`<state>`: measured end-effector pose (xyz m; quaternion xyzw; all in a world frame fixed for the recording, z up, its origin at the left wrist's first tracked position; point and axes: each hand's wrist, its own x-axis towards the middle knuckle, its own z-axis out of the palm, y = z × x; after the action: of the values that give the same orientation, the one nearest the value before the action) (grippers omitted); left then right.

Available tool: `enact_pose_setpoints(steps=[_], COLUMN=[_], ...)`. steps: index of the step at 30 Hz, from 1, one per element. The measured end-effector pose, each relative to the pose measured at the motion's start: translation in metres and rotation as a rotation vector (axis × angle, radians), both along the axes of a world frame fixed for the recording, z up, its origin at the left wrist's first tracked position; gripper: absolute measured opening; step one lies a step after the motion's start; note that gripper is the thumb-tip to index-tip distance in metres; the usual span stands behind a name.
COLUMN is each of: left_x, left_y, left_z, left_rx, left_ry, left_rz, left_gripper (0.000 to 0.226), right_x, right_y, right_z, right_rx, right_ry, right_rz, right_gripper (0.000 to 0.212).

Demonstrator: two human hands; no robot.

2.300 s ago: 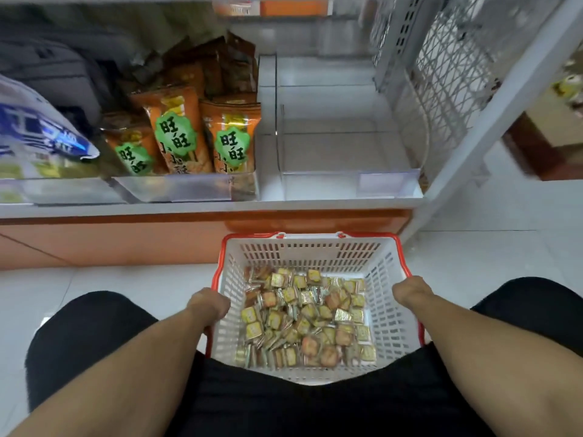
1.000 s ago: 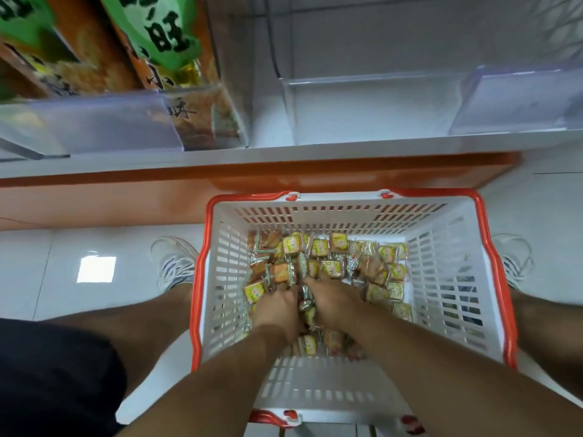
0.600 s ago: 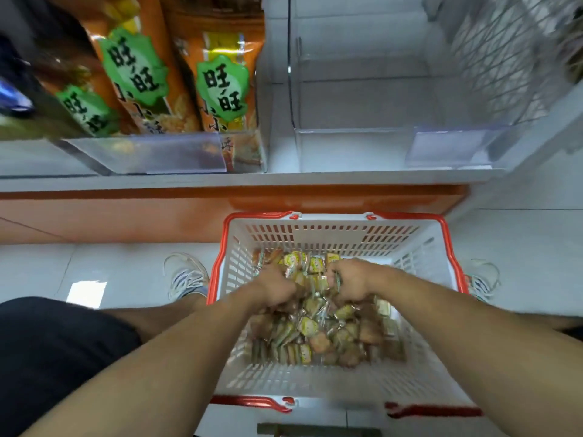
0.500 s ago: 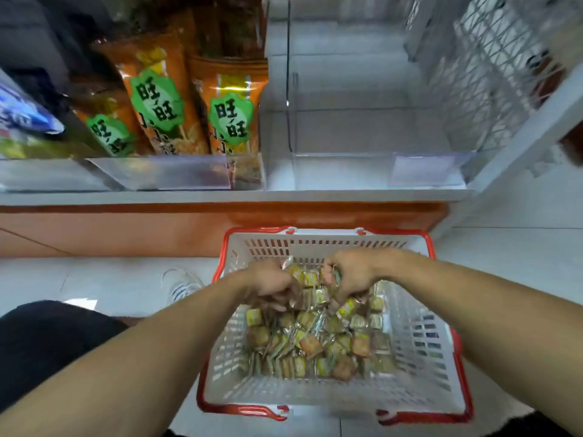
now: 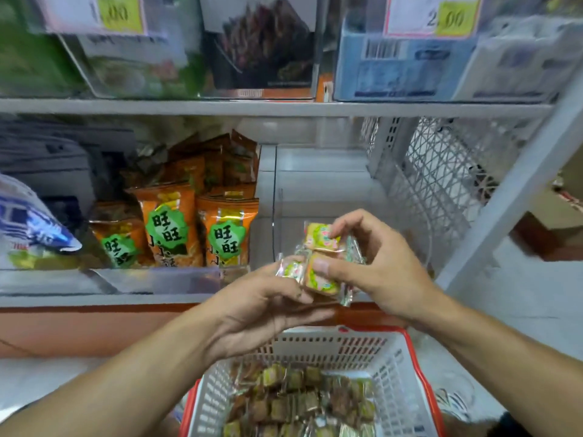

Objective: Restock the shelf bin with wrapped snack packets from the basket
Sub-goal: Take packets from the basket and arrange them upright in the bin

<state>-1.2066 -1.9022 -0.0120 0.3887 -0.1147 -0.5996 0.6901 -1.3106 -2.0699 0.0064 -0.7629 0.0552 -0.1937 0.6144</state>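
White shop shelving fills the view ahead of you, two shelves one above the other. On the lower shelf (image 5: 189,299), at its right end, sits a clear plastic bin (image 5: 318,200) with nothing visible in it. Just to its left, three orange snack bags (image 5: 170,228) with green labels stand upright at the shelf's front edge, more of them behind. A blue and white bag (image 5: 28,222) leans at the left end. White mesh panelling (image 5: 441,184) closes the right side.

On the upper shelf, clear bins hold blurred packages, and two price tags (image 5: 454,17) hang above them.

Below your arms, on the pale floor, a white basket with a red rim (image 5: 419,373) holds a heap of small wrapped snack packets (image 5: 303,402), too many to count.

Both your hands are raised in front of the clear bin's front edge, touching each other. Your left hand (image 5: 262,313) has its fingers curled around a few packets. Your right hand (image 5: 375,266) pinches a small stack (image 5: 320,239) between thumb and fingers; about four packets show across the two hands.
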Motion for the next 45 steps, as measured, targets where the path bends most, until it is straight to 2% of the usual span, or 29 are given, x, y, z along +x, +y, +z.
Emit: enact_pose_setpoints(steps=[4,8,11,16,22,25,29,32,34,36,38,41,45], left_x=[0.003,0.0,-0.005,-0.007,-0.01,-0.011,-0.011,-0.01,-0.009,-0.009,-0.009,-0.008,-0.01], left_y=[-0.001,0.002,0.0,-0.005,-0.007,-0.007,-0.006,-0.005,-0.006,-0.007,-0.008,-0.009,-0.01], left_z=[-0.001,-0.005,-0.008,-0.012,-0.014,-0.013,-0.01,-0.009,-0.01,-0.01,-0.009,-0.01,-0.01], left_rx=[-0.035,0.03,0.078,0.139,0.166,0.181,0.163,0.136,0.126,0.102,0.083,0.076,0.056], left_ry=[0.004,-0.043,-0.06,0.016,0.014,0.042,0.101,0.118,0.108,0.079,0.039,0.021,0.004], left_rz=[-0.04,-0.013,0.056,0.136,0.161,0.159,0.172,0.237,0.297,0.34,0.364,0.383,0.346], left_gripper=[0.058,0.066,0.058,0.024,0.011,0.01,0.045,0.054,0.046,0.024,0.012,0.011,0.023], right_x=[0.002,0.0,0.002,0.001,-0.002,-0.002,-0.006,-0.008,-0.009,-0.011,-0.012,-0.014,-0.019], right_y=[-0.001,0.007,0.013,0.016,0.015,0.011,0.004,-0.003,-0.008,-0.009,-0.007,-0.002,0.009], right_z=[-0.009,-0.022,-0.028,-0.026,-0.019,-0.015,-0.01,-0.005,-0.002,0.0,0.0,0.0,-0.005], right_rx=[0.083,0.15,0.183,0.417,0.602,0.677,0.744,0.751,0.806,0.905,0.995,1.072,0.973], right_ry=[-0.024,0.023,0.032,0.073,0.112,0.144,0.18,0.129,0.095,0.099,0.11,0.117,0.298], right_rz=[-0.076,-0.137,-0.197,-0.234,-0.184,-0.211,-0.227,-0.293,-0.299,-0.257,-0.204,-0.171,-0.112], right_gripper=[0.037,0.036,0.028,0.015,0.045,0.034,0.039,0.043,0.04,0.036,0.038,0.045,0.035])
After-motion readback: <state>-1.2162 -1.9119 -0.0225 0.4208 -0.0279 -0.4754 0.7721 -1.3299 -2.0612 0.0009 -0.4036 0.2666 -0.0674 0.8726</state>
